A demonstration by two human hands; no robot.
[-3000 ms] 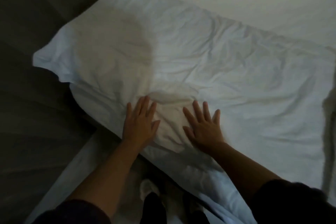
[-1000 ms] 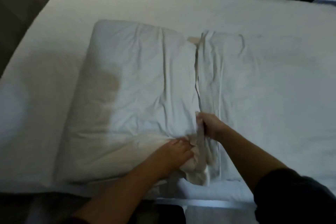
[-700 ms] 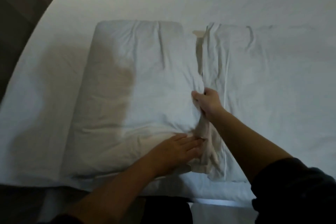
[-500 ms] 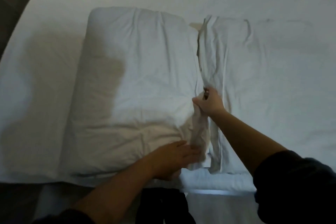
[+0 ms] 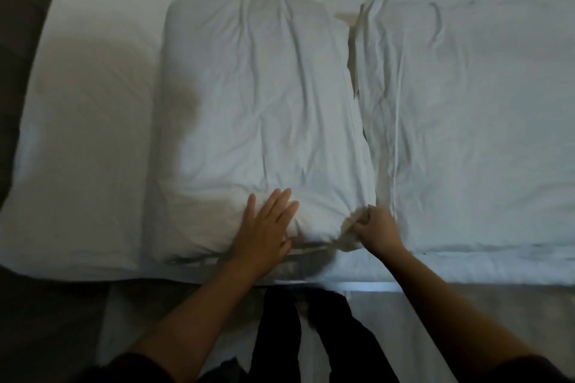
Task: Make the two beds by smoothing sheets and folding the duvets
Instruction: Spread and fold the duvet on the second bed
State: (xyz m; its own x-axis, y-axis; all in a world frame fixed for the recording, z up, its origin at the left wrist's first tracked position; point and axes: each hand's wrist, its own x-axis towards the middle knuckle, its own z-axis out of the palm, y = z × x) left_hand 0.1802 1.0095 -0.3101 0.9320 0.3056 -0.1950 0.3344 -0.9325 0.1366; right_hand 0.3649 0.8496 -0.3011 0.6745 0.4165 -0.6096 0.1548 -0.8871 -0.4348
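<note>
A white folded duvet [image 5: 264, 109] lies puffy across the middle of the bed, on the white sheet [image 5: 87, 140]. To its right a flatter white layer of the duvet [image 5: 466, 134] spreads out, with a seam between the two. My left hand [image 5: 266, 230] lies flat, fingers straight, on the duvet's near edge. My right hand [image 5: 375, 228] pinches a flap of fabric at the duvet's near right corner, at the seam.
The bed's near edge [image 5: 435, 277] runs across the lower part of the view. Below it are the grey floor [image 5: 451, 320] and my dark-clad legs [image 5: 298, 333]. A dark surface [image 5: 18, 9] borders the bed at the far left.
My right hand has come down the seam towards the near corner, still pinching fabric. My left hand has slid left off the flap and now lies flat on the duvet's edge.
</note>
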